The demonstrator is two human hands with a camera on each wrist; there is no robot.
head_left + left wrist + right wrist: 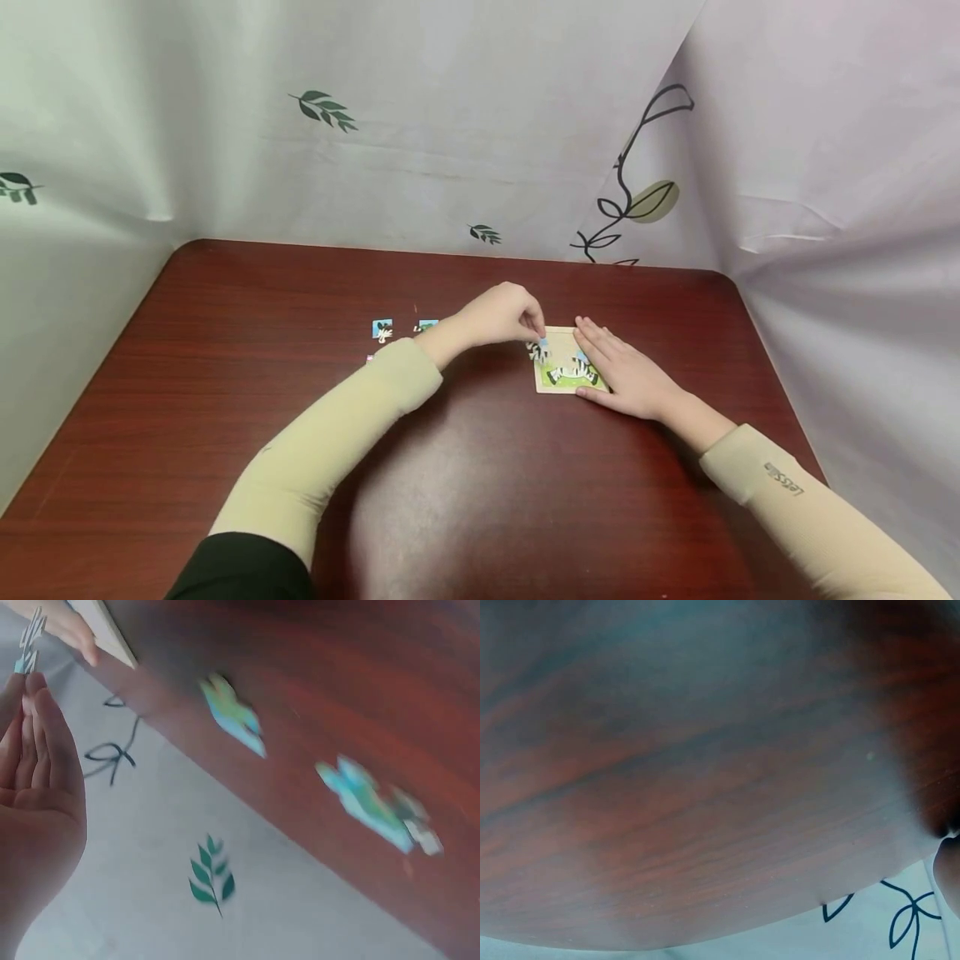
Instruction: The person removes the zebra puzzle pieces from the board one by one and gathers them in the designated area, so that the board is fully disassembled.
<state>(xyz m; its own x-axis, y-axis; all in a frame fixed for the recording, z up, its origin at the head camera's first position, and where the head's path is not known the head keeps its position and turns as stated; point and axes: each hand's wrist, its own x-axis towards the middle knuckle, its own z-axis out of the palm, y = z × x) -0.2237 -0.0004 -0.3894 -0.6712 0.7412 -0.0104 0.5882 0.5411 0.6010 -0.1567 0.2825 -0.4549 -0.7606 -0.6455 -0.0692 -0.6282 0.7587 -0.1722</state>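
Note:
My left hand [501, 315] pinches a jigsaw piece [537, 352] with black-and-white stripes and some blue, over the left side of a small wooden puzzle board [561, 340]. In the left wrist view the striped piece [30, 646] stands up from the fingertips of the left hand [45, 776]. The board's near part bears a zebra picture [572, 377] on green; bare wood shows behind it. My right hand [626, 372] rests along the board's right edge with fingers straight, covering part of it. The right wrist view shows mostly tabletop.
Loose jigsaw pieces lie left of the board: one blue with black and white [382, 328], another [427, 324] partly behind the left forearm, and a sliver of a third [370, 358]. The dark red table [480, 500] meets a leaf-patterned white curtain [420, 183] behind.

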